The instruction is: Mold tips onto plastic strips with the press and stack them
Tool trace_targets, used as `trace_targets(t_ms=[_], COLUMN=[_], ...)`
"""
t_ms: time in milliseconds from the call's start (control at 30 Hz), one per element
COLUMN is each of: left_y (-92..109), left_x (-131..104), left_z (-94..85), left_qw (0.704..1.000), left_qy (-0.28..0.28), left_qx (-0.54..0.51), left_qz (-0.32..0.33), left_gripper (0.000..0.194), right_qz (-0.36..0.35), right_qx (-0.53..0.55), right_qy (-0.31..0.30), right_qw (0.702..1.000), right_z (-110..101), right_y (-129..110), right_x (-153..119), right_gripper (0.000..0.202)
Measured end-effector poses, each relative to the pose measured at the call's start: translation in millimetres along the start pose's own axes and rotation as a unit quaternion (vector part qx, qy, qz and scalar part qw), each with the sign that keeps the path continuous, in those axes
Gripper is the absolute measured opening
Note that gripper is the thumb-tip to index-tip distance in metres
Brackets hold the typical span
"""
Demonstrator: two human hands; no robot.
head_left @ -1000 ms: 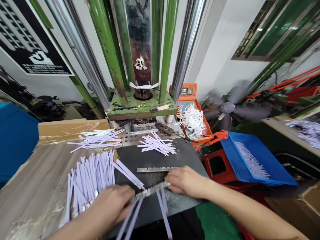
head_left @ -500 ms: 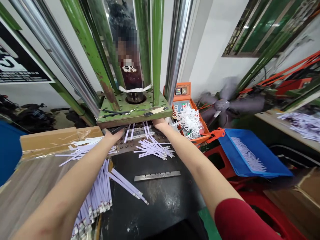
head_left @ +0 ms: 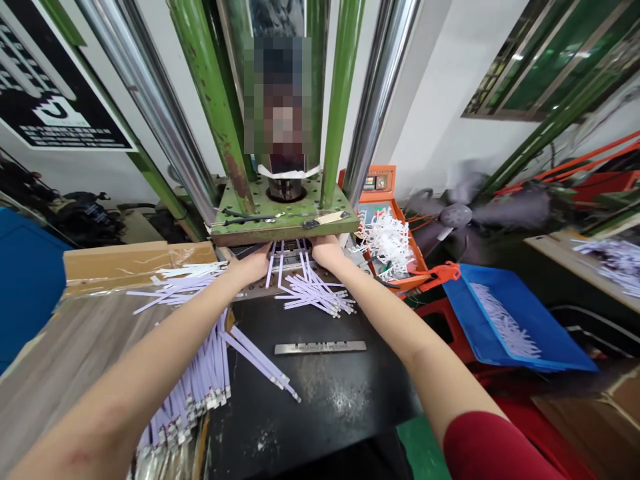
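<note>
Both hands reach under the green press plate [head_left: 285, 230], on either side of several narrow lilac strips [head_left: 277, 263] that stick out from a metal mould [head_left: 287, 257]. My left hand [head_left: 254, 264] is left of the strips, its fingers hidden below the plate. To their right, my right hand [head_left: 327, 251] is also partly covered by the plate's front edge, and its fingers do not show. Whether either hand grips the mould cannot be seen. A pile of lilac strips with clear ends [head_left: 317, 293] lies just in front of the mould. Nearer me rests a notched metal bar [head_left: 320, 347].
More strips [head_left: 200, 380] are heaped at the left, beside cardboard [head_left: 117, 267]. An orange case [head_left: 377, 183] with white plastic pieces [head_left: 387, 240] stands right of the press. Farther right are a spinning fan [head_left: 455, 215] and a blue bin [head_left: 545, 320] holding strips.
My left hand has moved right, closer to the protruding strips and deeper under the plate. My right hand has shifted slightly inward. The whole view has swung a little to the left.
</note>
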State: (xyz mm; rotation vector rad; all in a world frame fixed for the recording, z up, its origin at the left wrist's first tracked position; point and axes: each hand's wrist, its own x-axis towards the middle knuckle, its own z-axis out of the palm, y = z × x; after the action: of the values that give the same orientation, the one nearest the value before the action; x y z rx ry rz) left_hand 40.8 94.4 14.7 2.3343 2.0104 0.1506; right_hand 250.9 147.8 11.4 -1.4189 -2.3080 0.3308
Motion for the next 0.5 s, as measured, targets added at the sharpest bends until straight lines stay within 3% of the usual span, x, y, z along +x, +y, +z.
trace_targets(t_ms=[133,300,433,500], left_y=[21.7,38.6,40.9,44.5], left_x=[-14.1,-15.4,-11.1,-26.2], left_z=[6.4,11.6,-7.9,-24.3], left_qw=[0.998,0.996,0.997,0.997], left_qy=[0.037,0.067,0.059,0.042], left_qx=[0.044,0.046,0.021,-0.028], left_qz=[0.039,0.034,0.048,0.057], left_gripper=[0.051,0.049,0.049,0.054], right_qz=[-0.067,-0.074,-0.065,-0.058], right_qx=[-0.098,-0.168,-0.147,-0.137], right_qy=[-0.005,-0.01,-0.057,-0.082], right_qw=[0.993,0.983,0.985,0.985], right_z=[8.4,10.6,-11.0,-30.1], right_y=[-13.6,-27.4,-31.8,-36.9], right_x=[-24.5,-27.8,-18.0,-33.1], right_gripper=[0.041,0.043,0.041,0.044])
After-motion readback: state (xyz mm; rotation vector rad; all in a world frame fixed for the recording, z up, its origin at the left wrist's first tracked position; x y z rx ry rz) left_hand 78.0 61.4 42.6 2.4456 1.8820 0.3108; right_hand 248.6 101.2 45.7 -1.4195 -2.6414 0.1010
